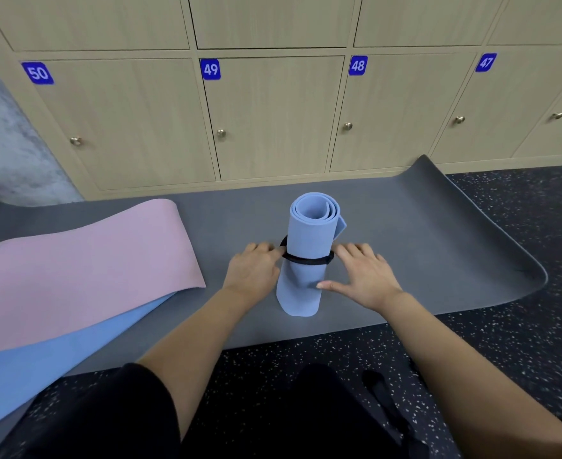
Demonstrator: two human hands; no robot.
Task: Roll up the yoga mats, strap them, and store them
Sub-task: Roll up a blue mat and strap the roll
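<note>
A rolled light-blue yoga mat [309, 246] lies on the flat grey mat [422, 233], one end pointing at the lockers. A black strap [306, 259] circles its middle. My left hand [253, 270] pinches the strap at the roll's left side. My right hand [362, 276] is at the roll's right side, fingers at the strap and thumb stretched along the roll. A pink mat [84, 270] lies unrolled on the left over a flat blue mat [57, 352].
A wall of wooden lockers [273, 120] numbered 47 to 50 stands just beyond the grey mat, all doors closed. Dark speckled floor [521, 342] surrounds the mats. Another black strap [385, 402] lies on the floor by my knees. A concrete wall [4, 137] is at far left.
</note>
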